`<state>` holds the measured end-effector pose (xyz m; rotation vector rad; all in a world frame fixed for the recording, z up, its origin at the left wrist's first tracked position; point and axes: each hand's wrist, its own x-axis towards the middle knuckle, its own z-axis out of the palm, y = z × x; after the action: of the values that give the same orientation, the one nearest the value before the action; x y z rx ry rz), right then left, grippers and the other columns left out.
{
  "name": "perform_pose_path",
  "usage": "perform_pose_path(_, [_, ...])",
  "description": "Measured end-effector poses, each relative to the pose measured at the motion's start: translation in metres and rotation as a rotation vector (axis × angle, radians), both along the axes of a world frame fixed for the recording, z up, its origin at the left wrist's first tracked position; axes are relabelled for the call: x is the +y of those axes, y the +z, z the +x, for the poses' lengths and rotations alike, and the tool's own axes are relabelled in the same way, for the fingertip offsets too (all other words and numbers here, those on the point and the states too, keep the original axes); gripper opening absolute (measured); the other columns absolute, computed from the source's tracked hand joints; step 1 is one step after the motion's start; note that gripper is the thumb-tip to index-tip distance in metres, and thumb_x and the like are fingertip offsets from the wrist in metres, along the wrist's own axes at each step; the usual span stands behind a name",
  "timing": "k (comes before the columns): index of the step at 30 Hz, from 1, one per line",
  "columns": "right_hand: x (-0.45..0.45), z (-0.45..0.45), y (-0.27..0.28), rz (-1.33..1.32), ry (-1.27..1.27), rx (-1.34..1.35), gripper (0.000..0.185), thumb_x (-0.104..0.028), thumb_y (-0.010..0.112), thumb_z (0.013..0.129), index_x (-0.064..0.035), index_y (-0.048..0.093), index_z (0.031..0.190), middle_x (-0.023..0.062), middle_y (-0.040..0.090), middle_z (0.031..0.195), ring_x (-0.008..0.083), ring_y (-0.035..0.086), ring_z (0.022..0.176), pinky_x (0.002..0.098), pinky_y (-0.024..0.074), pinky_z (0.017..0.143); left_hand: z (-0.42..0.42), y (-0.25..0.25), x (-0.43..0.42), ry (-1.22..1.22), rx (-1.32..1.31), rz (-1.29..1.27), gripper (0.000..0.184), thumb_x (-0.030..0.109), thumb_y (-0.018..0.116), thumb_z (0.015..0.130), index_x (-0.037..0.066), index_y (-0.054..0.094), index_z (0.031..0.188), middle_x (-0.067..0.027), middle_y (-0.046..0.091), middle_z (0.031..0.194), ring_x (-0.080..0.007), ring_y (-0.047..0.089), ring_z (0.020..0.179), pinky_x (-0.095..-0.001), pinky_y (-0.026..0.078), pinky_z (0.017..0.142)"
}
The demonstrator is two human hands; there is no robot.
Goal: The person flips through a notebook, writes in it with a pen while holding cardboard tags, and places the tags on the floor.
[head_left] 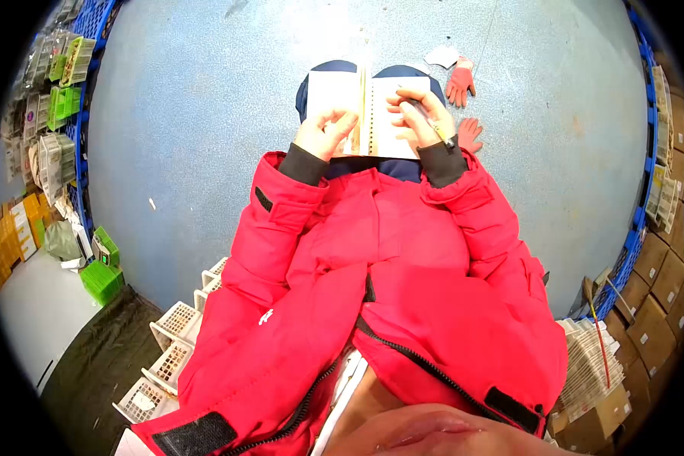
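Note:
An open spiral-bound notebook [391, 140] lies across the knees in dark blue trousers. My left hand [327, 134] is at the notebook's left page, thumb and fingers pressed together near its lower part; whether they pinch a page is too small to tell. Over the right page is my right hand [424, 118], its fingers curled apart from one another. A thin yellowish pen-like item [438, 131] rests along that hand near the wrist. Both arms wear red sleeves with black cuffs.
Two red gloves [460, 83] and a white scrap [441, 56] lie on the blue-grey floor [205, 114]. White baskets [176, 323] stand at the lower left. Blue crates with packages line the left; cardboard boxes [653, 327] are stacked at the right.

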<state>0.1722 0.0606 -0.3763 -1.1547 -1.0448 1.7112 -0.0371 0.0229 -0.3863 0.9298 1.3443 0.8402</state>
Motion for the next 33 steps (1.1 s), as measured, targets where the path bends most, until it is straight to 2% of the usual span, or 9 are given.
perform_pose_path(3, [0.003,0.009,-0.002,0.07,-0.044,0.009,0.026,-0.017,0.053,0.091,-0.0042,0.054,0.114,0.0073,0.062,0.105,0.0118,0.06,0.088,0.0229,0.0478,0.068,0.004,-0.009,-0.002,0.072,-0.101,-0.003,0.03,0.031,0.064,0.087,0.003,0.063,0.097,-0.0006,0.06,0.082,-0.0067,0.053,0.071,-0.019,0.042,0.06])
perform_pose_path(9, [0.001,0.025,0.0,0.035,-0.16,0.038,0.027,-0.013,0.056,0.091,0.0011,0.053,0.113,0.0027,0.059,0.098,0.0083,0.058,0.084,0.0227,0.0483,0.072,-0.004,-0.025,-0.003,-0.005,-0.314,-0.131,0.025,0.021,0.06,0.09,0.0,0.059,0.105,-0.0017,0.062,0.093,-0.0095,0.058,0.081,-0.0232,0.047,0.071])
perform_pose_path(13, [0.001,0.038,-0.007,0.031,-0.153,-0.084,0.027,-0.011,0.057,0.09,0.0007,0.054,0.114,0.0036,0.059,0.099,0.0078,0.056,0.081,0.0222,0.047,0.072,-0.005,-0.018,-0.006,0.276,-0.335,0.06,0.019,0.007,0.056,0.088,-0.001,0.057,0.106,-0.0027,0.061,0.093,-0.01,0.058,0.085,-0.0235,0.048,0.072])
perform_pose_path(17, [-0.002,0.041,-0.023,0.131,-0.169,-0.174,0.027,-0.006,0.058,0.087,0.0002,0.054,0.113,0.0044,0.059,0.099,0.0085,0.056,0.083,0.0231,0.047,0.073,-0.018,0.016,-0.011,0.347,0.702,0.386,0.039,0.004,0.057,0.08,-0.001,0.048,0.117,-0.0189,0.053,0.117,-0.0257,0.055,0.105,-0.0337,0.048,0.083])
perform_pose_path(20, [-0.004,0.036,-0.01,0.074,-0.149,-0.018,0.027,-0.005,0.058,0.086,-0.0001,0.054,0.112,0.0044,0.059,0.098,0.0097,0.057,0.084,0.0246,0.0475,0.075,-0.004,0.05,-0.014,0.115,1.062,0.775,0.039,0.003,0.057,0.078,0.0,0.05,0.117,-0.0218,0.051,0.12,-0.0309,0.051,0.111,-0.0374,0.047,0.086])
perform_pose_path(21, [-0.004,0.033,-0.007,0.056,-0.162,0.043,0.027,-0.003,0.06,0.085,-0.0004,0.054,0.111,0.0048,0.06,0.098,0.0106,0.057,0.085,0.0257,0.048,0.076,0.01,0.052,-0.015,0.04,0.898,0.814,0.041,0.005,0.06,0.075,0.002,0.051,0.115,-0.022,0.052,0.117,-0.043,0.051,0.106,-0.0428,0.046,0.087])
perform_pose_path(24, [-0.005,0.02,-0.006,0.133,-0.176,0.052,0.027,-0.002,0.061,0.084,-0.0009,0.055,0.11,0.0049,0.06,0.099,0.0107,0.057,0.086,0.0255,0.048,0.077,0.053,0.048,-0.012,-0.04,0.179,0.309,0.033,0.015,0.071,0.077,0.002,0.057,0.103,-0.0142,0.055,0.116,-0.021,0.056,0.105,-0.0341,0.048,0.084])
perform_pose_path(27, [-0.003,0.015,-0.001,0.158,-0.088,0.01,0.032,-0.005,0.065,0.082,-0.0021,0.055,0.112,0.0059,0.061,0.104,0.0127,0.058,0.095,0.026,0.0466,0.084,0.056,0.032,0.009,-0.03,0.218,0.159,0.03,0.021,0.073,0.079,0.002,0.057,0.096,-0.0068,0.059,0.101,-0.013,0.057,0.087,-0.0261,0.049,0.068])
perform_pose_path(33, [-0.004,0.009,0.003,0.138,-0.003,0.06,0.035,-0.004,0.064,0.082,-0.0009,0.053,0.115,0.0096,0.061,0.108,0.0151,0.059,0.099,0.0286,0.0464,0.089,0.053,0.019,0.011,-0.033,0.024,0.052,0.028,0.025,0.07,0.082,0.004,0.057,0.096,-0.0026,0.058,0.09,-0.0085,0.055,0.076,-0.0219,0.047,0.063])
